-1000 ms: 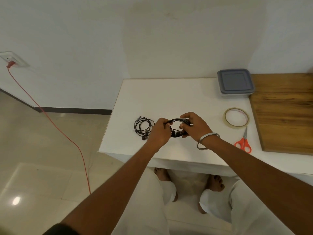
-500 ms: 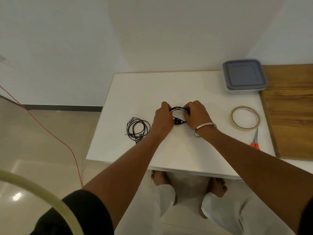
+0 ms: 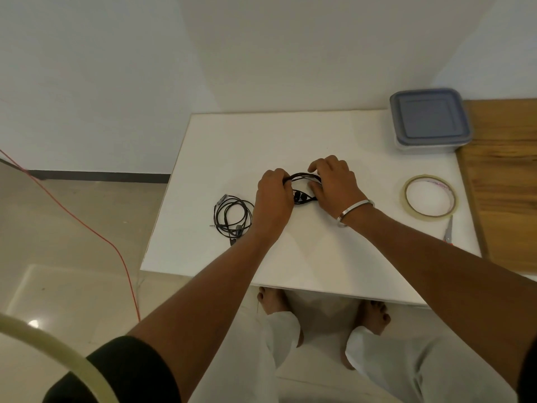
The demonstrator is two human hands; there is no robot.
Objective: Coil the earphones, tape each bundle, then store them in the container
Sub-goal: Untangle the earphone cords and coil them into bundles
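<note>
Earphones, thin black coiled cord (image 3: 303,178), held over white tabletop (image 3: 319,135) between left hand (image 3: 274,193) and right hand (image 3: 334,181), both pinched closed on loop; light, limp, springy, best gripped across gathered strands.

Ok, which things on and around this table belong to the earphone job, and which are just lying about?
For the job:
- earphones held in both hands
- second earphone coil
- tape roll
- scissors
- lidded container

Just lying about:
- wooden board
- red cable on the floor
</note>
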